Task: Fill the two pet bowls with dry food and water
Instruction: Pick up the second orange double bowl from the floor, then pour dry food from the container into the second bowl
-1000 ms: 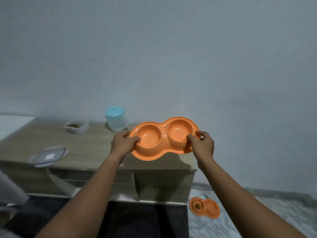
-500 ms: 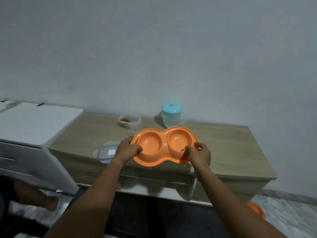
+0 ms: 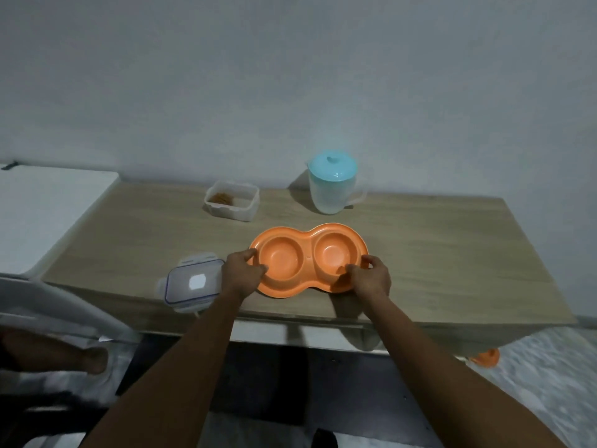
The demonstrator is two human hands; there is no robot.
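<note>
An orange double pet bowl (image 3: 308,258) lies near the front of the wooden table (image 3: 436,253), both cups empty. My left hand (image 3: 240,274) grips its left rim and my right hand (image 3: 371,279) grips its right rim. Behind it stands an open clear food container (image 3: 232,200) with brown dry food in one corner. To the right of that is a translucent water jug (image 3: 332,187) with a teal lid.
The container's clear lid (image 3: 192,282) lies at the table's front edge, left of my left hand. A white surface (image 3: 42,208) adjoins the table on the left. A second orange bowl (image 3: 486,357) peeks out on the floor under the table's right end.
The view has swung left and come closer to the table. The bowl has gone from held up in the air down onto the tabletop, both hands still on its rims.
</note>
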